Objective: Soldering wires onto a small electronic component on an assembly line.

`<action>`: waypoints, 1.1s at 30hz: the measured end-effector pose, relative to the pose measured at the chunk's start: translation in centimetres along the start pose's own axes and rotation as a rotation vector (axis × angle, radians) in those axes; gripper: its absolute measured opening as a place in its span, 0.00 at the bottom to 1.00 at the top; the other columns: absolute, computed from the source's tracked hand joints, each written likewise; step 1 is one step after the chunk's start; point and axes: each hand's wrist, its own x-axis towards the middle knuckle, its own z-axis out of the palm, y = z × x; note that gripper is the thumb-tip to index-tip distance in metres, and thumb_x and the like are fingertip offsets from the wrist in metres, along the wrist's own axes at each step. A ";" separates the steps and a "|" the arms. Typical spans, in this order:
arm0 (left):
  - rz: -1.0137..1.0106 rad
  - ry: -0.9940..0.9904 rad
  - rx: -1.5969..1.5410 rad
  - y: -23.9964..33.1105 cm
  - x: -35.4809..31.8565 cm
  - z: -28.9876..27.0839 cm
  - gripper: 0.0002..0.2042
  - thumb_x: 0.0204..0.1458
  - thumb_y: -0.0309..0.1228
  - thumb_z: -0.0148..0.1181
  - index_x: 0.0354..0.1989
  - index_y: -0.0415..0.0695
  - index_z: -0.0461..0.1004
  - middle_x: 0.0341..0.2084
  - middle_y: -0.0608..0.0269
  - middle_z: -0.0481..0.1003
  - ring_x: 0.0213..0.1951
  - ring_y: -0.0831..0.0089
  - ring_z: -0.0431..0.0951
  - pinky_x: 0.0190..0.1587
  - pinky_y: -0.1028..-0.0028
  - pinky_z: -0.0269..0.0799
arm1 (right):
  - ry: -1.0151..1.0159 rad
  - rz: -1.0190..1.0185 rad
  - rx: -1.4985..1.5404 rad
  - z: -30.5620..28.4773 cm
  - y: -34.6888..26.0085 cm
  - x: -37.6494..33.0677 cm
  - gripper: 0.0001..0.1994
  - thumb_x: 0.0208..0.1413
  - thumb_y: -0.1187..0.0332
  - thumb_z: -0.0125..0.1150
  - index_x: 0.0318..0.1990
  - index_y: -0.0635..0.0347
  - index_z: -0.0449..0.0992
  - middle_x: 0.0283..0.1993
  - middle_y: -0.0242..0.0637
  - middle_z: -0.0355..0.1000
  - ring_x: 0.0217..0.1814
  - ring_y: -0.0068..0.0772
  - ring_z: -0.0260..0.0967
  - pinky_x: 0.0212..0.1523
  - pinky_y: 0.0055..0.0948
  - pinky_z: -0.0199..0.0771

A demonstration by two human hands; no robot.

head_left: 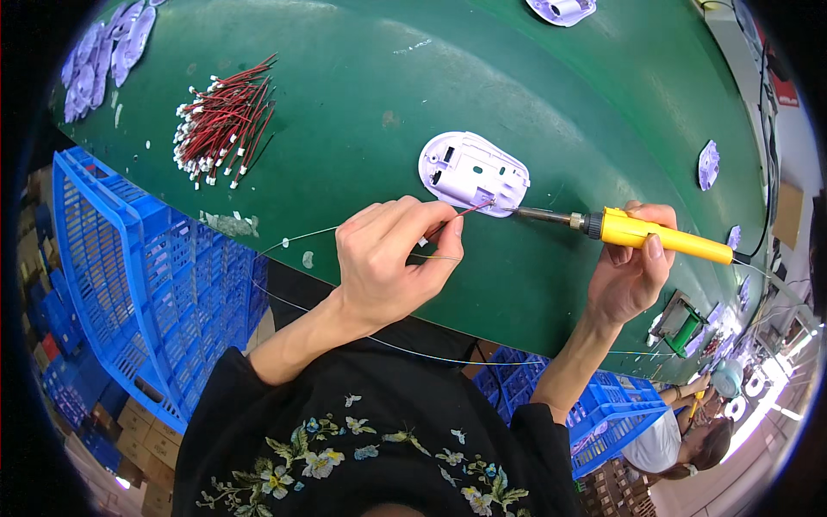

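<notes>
Lilac shell (469, 183): one, oval, smooth-rimmed, lying hollow side up on the green table (345, 95), at 1 o'clock from the centre of the view. Long axis runs from 10 to 4 o'clock; moulded ribs and posts inside; two dark rectangular slots toward its 9 o'clock end, small oval openings near the middle.

Left hand (396, 250): at the shell's 7 to 8 o'clock, fingers curled, thumb and forefinger closed in a pinch on a red-and-black lead (469, 209), whose far end reaches the shell's 5 o'clock edge. A thin pale strand (301, 237) runs into the same hand from 9 o'clock.

Right hand (633, 267): at the shell's 4 o'clock, grasping a soldering iron (620, 226) by its yellow handle, thumb and fingers wrapped around. Metal tip points to 9 o'clock, at the shell's near rim; contact cannot be told.

Surroundings: bundle of red leads (220, 129) with white connectors, at 10 o'clock; heap of lilac pieces (83, 82), farther out at 10 o'clock; second shell (562, 9), cut by the upper edge, at 1 o'clock; blue crate (140, 276), at 9 o'clock
</notes>
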 end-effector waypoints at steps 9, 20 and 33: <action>-0.004 -0.041 0.009 -0.1 0.1 -0.1 0.05 0.43 0.18 0.66 0.27 0.40 0.76 0.15 0.65 0.72 0.17 0.73 0.71 0.22 0.75 0.63 | -0.022 0.030 -0.069 0.0 0.2 -0.2 0.17 0.55 0.61 0.58 0.43 0.69 0.69 0.36 0.39 0.64 0.25 0.15 0.57 0.26 0.13 0.59; -0.027 -0.038 0.044 0.1 0.1 -0.1 0.05 0.41 0.19 0.66 0.25 0.42 0.76 0.14 0.68 0.71 0.16 0.73 0.69 0.21 0.73 0.60 | -0.005 0.036 -0.091 -0.2 0.4 -0.1 0.17 0.53 0.61 0.59 0.41 0.68 0.70 0.35 0.38 0.65 0.24 0.15 0.57 0.25 0.13 0.59; -0.026 -0.043 0.044 0.1 0.1 -0.2 0.06 0.41 0.19 0.66 0.25 0.42 0.75 0.14 0.69 0.70 0.16 0.74 0.69 0.21 0.74 0.59 | 0.015 0.016 -0.133 0.4 0.4 -0.1 0.18 0.51 0.60 0.60 0.41 0.68 0.70 0.34 0.37 0.65 0.23 0.14 0.56 0.23 0.13 0.56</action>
